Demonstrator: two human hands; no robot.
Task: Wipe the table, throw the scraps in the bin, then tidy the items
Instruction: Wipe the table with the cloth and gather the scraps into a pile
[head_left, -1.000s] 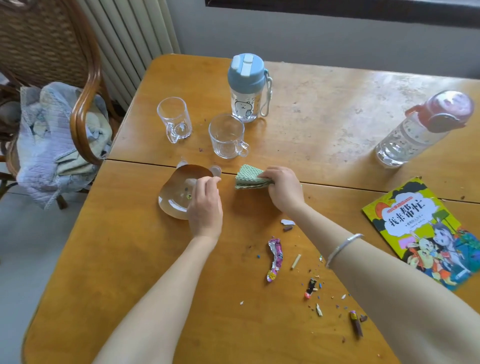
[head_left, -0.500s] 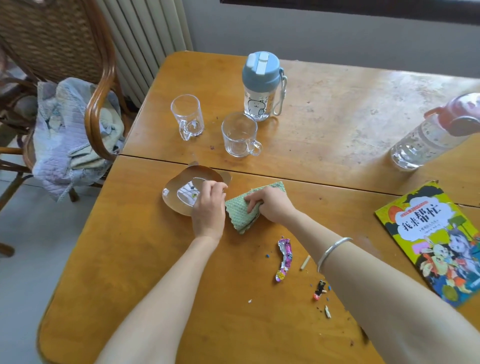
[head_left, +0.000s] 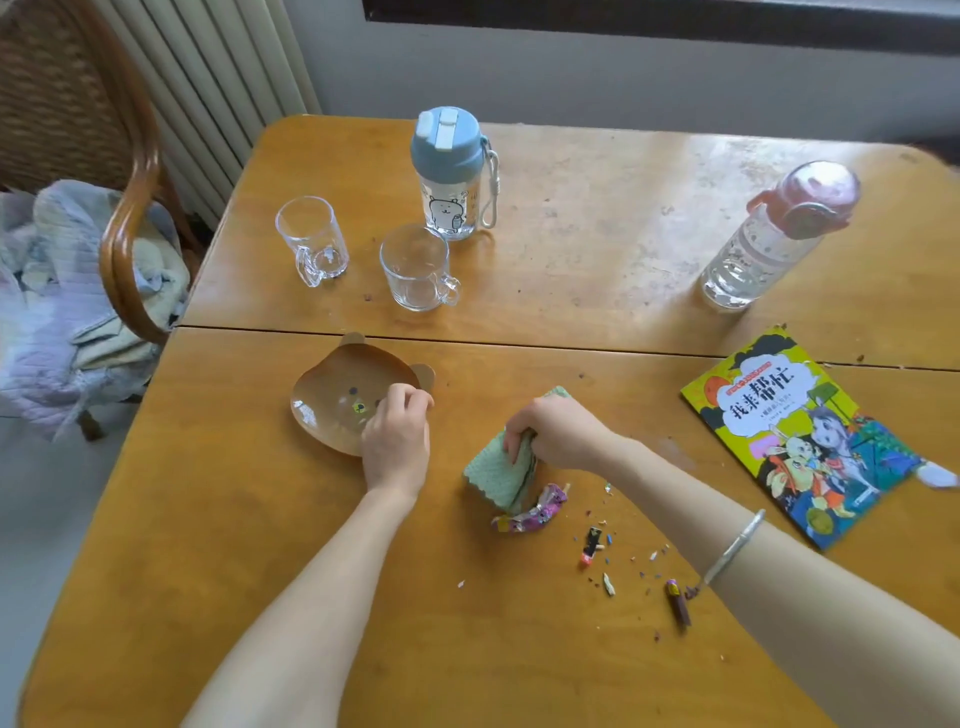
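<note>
Green cloth (head_left: 501, 470) is sliding down from beside the bear plate (head_left: 332, 395), now reaching the candy wrapper (head_left: 535, 512).
Right hand (head_left: 558, 434) is gripping the cloth bunched on the surface (head_left: 415, 623), its lower edge touching the wrapper. Left hand (head_left: 397, 439) is still pinching the plate's near rim. The cloth is looking soft, light and floppy, so best taken over its folded top. Small scraps (head_left: 592, 545) are lying just beside.

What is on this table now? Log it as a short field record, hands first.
left hand: holds rim of brown bear-shaped plate
right hand: grips folded green cloth, touching purple foil wrapper
scraps: small bits scattered beside right forearm
mugs: two clear glass mugs, beyond the plate
bottles: blue-lidded bottle, pink-lidded bottle
book: yellow picture book at right on the wooden table
</note>
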